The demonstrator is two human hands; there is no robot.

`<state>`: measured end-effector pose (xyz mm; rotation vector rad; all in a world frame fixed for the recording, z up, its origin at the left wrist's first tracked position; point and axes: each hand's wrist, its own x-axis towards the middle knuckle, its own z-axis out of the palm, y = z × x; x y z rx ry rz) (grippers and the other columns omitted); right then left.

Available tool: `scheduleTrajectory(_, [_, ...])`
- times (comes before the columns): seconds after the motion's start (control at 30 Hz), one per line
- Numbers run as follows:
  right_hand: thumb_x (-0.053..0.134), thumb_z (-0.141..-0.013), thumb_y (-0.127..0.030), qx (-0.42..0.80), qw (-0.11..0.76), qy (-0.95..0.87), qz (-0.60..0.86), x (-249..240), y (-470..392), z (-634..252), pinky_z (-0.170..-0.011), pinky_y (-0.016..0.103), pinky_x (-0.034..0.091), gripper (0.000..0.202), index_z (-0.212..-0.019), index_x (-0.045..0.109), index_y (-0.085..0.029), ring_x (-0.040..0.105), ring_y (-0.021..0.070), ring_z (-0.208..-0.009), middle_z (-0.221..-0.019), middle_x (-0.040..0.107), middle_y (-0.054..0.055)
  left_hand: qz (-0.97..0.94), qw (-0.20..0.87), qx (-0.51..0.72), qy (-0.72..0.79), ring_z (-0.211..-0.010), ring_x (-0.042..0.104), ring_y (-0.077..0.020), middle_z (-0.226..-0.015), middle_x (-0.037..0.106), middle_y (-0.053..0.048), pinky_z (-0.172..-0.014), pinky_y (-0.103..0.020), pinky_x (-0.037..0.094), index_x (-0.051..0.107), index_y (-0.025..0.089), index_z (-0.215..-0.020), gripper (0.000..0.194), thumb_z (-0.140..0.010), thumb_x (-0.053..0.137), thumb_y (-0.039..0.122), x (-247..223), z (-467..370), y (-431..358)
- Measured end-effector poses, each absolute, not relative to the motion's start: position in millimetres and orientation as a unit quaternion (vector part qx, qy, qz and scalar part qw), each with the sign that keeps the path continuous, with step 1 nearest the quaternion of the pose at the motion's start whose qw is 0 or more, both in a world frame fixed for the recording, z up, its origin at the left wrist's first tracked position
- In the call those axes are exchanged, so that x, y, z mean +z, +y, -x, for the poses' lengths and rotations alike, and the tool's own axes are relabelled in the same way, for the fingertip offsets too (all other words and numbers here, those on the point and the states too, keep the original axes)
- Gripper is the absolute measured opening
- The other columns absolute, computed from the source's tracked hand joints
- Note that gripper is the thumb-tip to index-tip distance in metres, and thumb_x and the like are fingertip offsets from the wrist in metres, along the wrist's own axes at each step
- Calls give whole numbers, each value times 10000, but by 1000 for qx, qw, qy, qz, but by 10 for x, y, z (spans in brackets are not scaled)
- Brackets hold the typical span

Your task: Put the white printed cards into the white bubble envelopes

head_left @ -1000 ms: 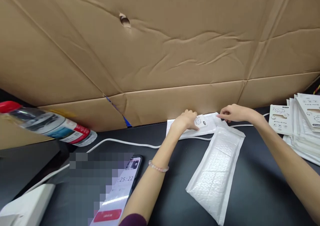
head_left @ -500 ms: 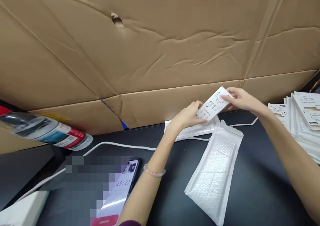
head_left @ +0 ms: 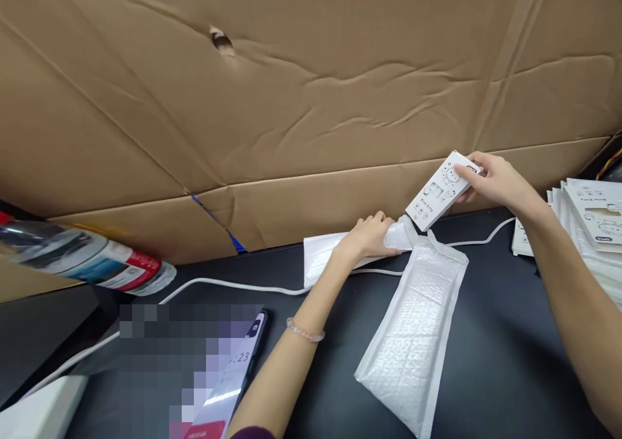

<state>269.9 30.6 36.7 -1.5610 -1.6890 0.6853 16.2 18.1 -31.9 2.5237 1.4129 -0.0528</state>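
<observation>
The right grip (head_left: 503,180) holds a white box (head_left: 440,190) by its upper end; the box is tilted, to the left of this grip and above the worktop (head_left: 495,335). It is probably light and quite stiff, maybe a little slippery, and its thin walls could dent, so the narrow edges seem the safest hold. The left grip (head_left: 367,239) rests over a soft white mailer (head_left: 321,250); whether it pinches, I cannot tell.

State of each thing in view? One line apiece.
Box: tilted, held up by right hand
Back envelope: partly under left hand
Front envelope: lying on table
Bottle: capped
Phone: lit
Cardboard: creased, punctured
Cable: loosely curved
Stack of packets: uneven
</observation>
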Motion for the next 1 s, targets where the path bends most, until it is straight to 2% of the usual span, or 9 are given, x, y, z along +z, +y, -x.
scheduleTrajectory(0.17, [592, -882, -375, 283, 400, -643, 589, 388, 251, -2585, -642, 387, 599, 190, -933, 587, -191, 714, 214, -589, -804, 730, 67, -847, 169, 83, 498, -1091, 605, -306, -1256, 594, -108, -935, -380, 458, 537, 202, -1242, 527, -783, 631, 445, -179, -6, 202])
scheduleTrajectory(0.27, [601, -878, -368, 289, 406, -645, 580, 380, 236, -2539, -626, 380, 601, 187, -940, 581, -192, 713, 216, -586, -781, 726, 62, -835, 185, 127, 502, -1069, 618, -270, -1184, 661, -77, -908, -358, 469, 498, 215, -1281, 500, -823, 576, 396, -155, 65, 235])
scheduleTrajectory(0.43, [576, -898, -392, 275, 395, -671, 565, 331, 259, -2519, -588, 343, 602, 201, -930, 584, -194, 711, 202, -578, -863, 732, 82, -822, 218, 126, 512, -1054, 632, -261, -1101, 705, -68, -867, -338, 482, 560, 210, -1276, 498, -851, 535, 469, -198, 108, 285])
scheduleTrajectory(0.5, [572, -900, -415, 271, 392, -683, 554, 314, 273, -2521, -578, 338, 603, 220, -935, 591, -198, 712, 200, -580, -903, 734, 83, -824, 235, 106, 505, -1110, 613, -270, -1214, 666, -71, -899, -330, 477, 566, 214, -1275, 600, -790, 593, 567, -206, 82, 269])
scheduleTrajectory(0.57, [578, -895, -436, 269, 395, -689, 545, 302, 287, -2527, -578, 344, 605, 240, -942, 596, -201, 712, 202, -580, -912, 734, 81, -831, 240, 68, 498, -1190, 568, -304, -1340, 585, -102, -951, -349, 462, 490, 200, -1359, 853, -658, 693, 641, -205, 14, 219])
scheduleTrajectory(0.63, [594, -883, -451, 271, 408, -681, 545, 294, 300, -2541, -578, 360, 609, 255, -947, 591, -204, 710, 208, -573, -890, 735, 80, -835, 215, 15, 507, -1248, 514, -360, -1414, 500, -168, -992, -408, 438, 350, 162, -1462, 1113, -547, 773, 634, -208, -93, 145])
scheduleTrajectory(0.73, [610, -871, -463, 278, 430, -663, 546, 287, 319, -2572, -590, 394, 616, 270, -951, 581, -206, 712, 224, -580, -845, 731, 79, -830, 189, -43, 522, -1294, 457, -416, -1471, 399, -248, -1029, -468, 401, 143, 106, -1536, 1303, -516, 832, 533, -242, -255, 57])
scheduleTrajectory(0.83, [620, -866, -460, 280, 447, -655, 541, 289, 331, -2602, -598, 423, 617, 270, -939, 584, -202, 711, 236, -586, -830, 728, 86, -836, 219, -39, 501, -1360, 390, -406, -1505, 348, -258, -1074, -435, 369, 60, 75, -1545, 1320, -545, 847, 424, -285, -302, 55])
scheduleTrajectory(1.0, [633, -865, -428, 274, 471, -644, 537, 302, 331, -2617, -593, 439, 614, 245, -934, 591, -197, 708, 241, -586, -851, 725, 97, -827, 243, -4, 506, -1381, 392, -351, -1550, 306, -235, -1091, -402, 359, 100, 79, -1537, 1103, -656, 746, 232, -236, -142, 149])
